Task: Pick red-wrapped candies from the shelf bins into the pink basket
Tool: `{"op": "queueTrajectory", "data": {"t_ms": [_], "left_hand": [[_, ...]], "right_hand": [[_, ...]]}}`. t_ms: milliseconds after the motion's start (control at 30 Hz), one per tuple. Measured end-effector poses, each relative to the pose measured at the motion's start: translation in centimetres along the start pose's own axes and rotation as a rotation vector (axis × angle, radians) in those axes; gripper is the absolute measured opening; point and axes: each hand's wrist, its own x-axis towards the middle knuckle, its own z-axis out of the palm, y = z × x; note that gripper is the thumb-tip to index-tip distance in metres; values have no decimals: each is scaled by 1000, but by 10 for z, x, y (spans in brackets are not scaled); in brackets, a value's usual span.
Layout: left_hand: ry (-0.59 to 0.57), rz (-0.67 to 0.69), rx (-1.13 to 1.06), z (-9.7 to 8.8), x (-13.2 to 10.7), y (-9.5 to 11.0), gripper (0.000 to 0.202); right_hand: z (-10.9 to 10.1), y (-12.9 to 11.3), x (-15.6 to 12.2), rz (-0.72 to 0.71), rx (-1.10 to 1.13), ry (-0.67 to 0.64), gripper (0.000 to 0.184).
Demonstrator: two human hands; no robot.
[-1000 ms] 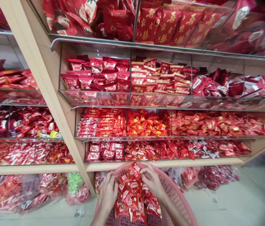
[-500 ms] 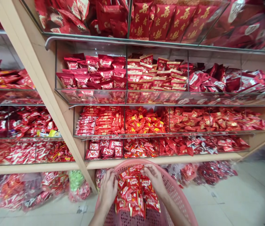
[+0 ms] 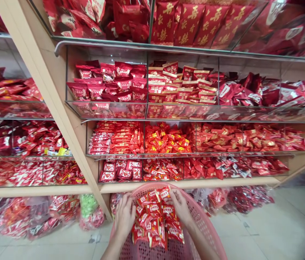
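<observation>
**Loose heap, two-sided hold: spill risk**

Left hand (image 3: pixel 125 215) is cupped, fingers spread against the near-left side of the packet heap (image 3: pixel 155 222). Right hand (image 3: pixel 181 205) curls over its far-right top; can't tell if it pinches a single packet. The heap sits in the pink basket (image 3: pixel 206 227), near centre, between both hands.

Risk, as I judge it: the wrappers look slick and loose and are pressed from two sides only. Middle ones could pop up and slide over the rim. What supports the basket is out of view; a tilt would dump the lot.

Around: pale tiled floor (image 3: pixel 263 231), with bagged stock (image 3: pixel 33 216) lying on it under the lowest shelf. Far side: wooden shelving (image 3: pixel 46 90) with glass-fronted bins (image 3: pixel 114 110) full of red packets.
</observation>
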Motion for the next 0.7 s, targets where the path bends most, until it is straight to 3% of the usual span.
{"op": "queueTrajectory", "data": {"t_ms": [167, 300, 433, 600, 700], "left_hand": [[3, 6, -8, 0, 0, 0, 25], [3, 4, -10, 0, 0, 0, 25], [1, -4, -10, 0, 0, 1, 25], [-5, -5, -18, -3, 0, 3, 24], [-10, -13, -24, -4, 0, 3, 24]], "right_hand": [[-6, 4, 2, 66, 130, 98, 33], [-9, 2, 1, 118, 211, 110, 45], [-5, -8, -5, 170, 166, 34, 45], [13, -30, -17, 277, 29, -154, 42], [17, -38, -27, 294, -20, -170, 43]]}}
